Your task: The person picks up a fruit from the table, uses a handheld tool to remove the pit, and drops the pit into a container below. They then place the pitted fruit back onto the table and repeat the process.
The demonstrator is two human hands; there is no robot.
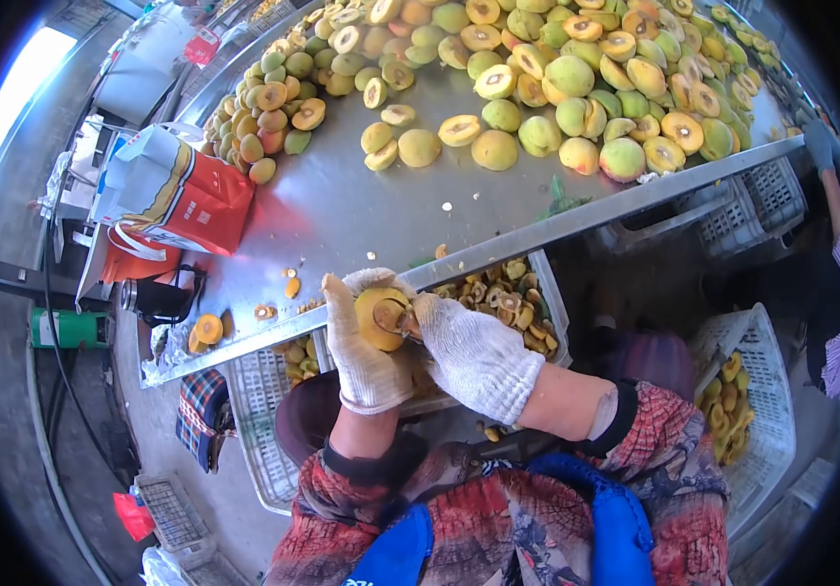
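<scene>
My left hand (366,342), in a white knit glove, is wrapped round a yellow peach half (378,314) just over the table's near edge. The cut face, with a brown centre, is turned toward my right hand (478,352). That hand, gloved too, is closed against the peach, gripping a small metal tool (410,325) at the fruit's centre. Most of the tool is hidden by the fingers. Below both hands, a white crate (558,303) holds cut-out fruit pieces and pits (508,298).
A metal table (361,220) with a raised rim bears a large heap of peaches (576,78), many halved. A red bag (215,200) and a black flask (158,298) stand at left. More crates (771,361) of fruit flank my legs. Another person's arm (830,186) shows at far right.
</scene>
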